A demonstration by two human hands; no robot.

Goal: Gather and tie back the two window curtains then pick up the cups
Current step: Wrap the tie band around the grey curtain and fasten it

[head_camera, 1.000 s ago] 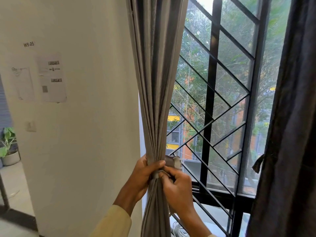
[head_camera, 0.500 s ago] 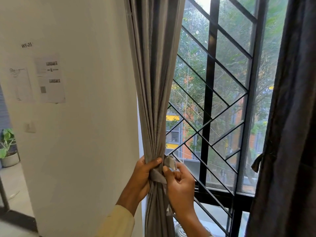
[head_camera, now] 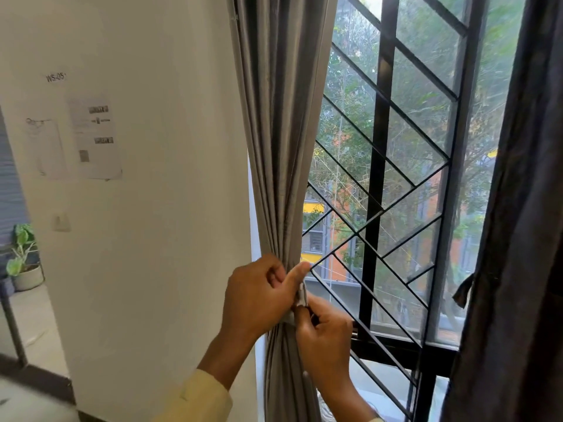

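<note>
The grey left curtain (head_camera: 281,132) hangs bunched into a narrow column at the window's left edge. A grey tie strip (head_camera: 301,296) wraps around it at waist height. My left hand (head_camera: 259,296) lies across the front of the bunch, thumb and fingers pinching the strip's upper end. My right hand (head_camera: 324,333) sits just below and to the right, pinching the strip's lower end. The dark right curtain (head_camera: 518,239) hangs at the right edge with a tie (head_camera: 463,290) dangling from its side. No cups are in view.
A black window grille (head_camera: 377,178) with diagonal bars fills the space between the curtains. A white wall (head_camera: 152,239) with taped papers (head_camera: 94,138) stands to the left. A potted plant (head_camera: 23,260) sits on the floor at far left.
My left hand has come round from the curtain's left side to its front. Both hands now pinch the tie strip's ends, one above the other.
</note>
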